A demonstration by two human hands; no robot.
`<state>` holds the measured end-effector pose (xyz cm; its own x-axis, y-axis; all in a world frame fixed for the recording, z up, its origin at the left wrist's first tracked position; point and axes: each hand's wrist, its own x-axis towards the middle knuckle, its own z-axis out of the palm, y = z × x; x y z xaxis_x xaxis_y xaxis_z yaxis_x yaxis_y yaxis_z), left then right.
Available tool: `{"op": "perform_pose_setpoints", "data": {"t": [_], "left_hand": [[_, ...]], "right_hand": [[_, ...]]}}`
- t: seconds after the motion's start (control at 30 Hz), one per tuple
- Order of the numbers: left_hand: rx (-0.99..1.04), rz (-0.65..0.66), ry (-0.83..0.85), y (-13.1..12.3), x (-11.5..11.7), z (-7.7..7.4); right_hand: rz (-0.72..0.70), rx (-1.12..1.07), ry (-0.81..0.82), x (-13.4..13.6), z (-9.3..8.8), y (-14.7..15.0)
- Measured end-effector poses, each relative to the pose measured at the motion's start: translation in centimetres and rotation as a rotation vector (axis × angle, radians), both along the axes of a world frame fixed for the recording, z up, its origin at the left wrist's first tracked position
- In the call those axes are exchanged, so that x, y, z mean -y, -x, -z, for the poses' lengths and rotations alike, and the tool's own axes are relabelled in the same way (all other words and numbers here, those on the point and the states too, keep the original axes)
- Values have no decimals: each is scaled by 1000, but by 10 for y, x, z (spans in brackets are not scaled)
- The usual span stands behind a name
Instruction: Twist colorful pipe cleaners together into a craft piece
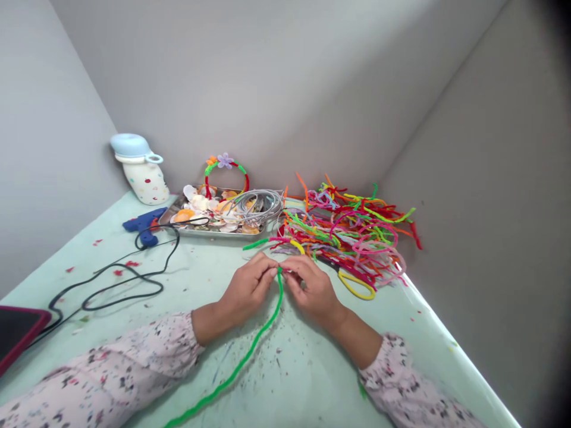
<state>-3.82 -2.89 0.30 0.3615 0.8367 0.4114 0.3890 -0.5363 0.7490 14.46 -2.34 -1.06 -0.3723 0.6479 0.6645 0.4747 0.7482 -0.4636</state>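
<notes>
A long green pipe cleaner (pixel 250 352) hangs from between my fingertips and curves toward the table's front edge. My left hand (pixel 248 284) pinches its upper end from the left. From the right, my right hand (pixel 314 291) closes on the same end, where a small red bit shows at the fingertips. Just beyond my hands, a wire wrapped in green, pink and yellow (pixel 281 240) shows; whether it joins what I hold is hidden. Yellow-handled scissors (pixel 357 286) lie right of my right hand, partly under a heap of coloured pipe cleaners (pixel 343 229).
At the back, a metal tray (pixel 214 236) holds shells, a coil of grey wire (pixel 261 205) and a flowered hoop (pixel 248 178). Left are a blue glue gun (pixel 145 226), its black cable (pixel 129 304), a white bottle (pixel 145 178) and a dark red-edged object (pixel 22 333). Walls stand behind.
</notes>
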Motion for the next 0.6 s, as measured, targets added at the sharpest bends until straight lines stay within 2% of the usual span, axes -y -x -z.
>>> {"op": "perform_pose_setpoints", "data": {"t": [0.6], "left_hand": [[-70, 14, 27, -1, -2, 2]], "right_hand": [[-52, 4, 61, -5, -1, -5]]}}
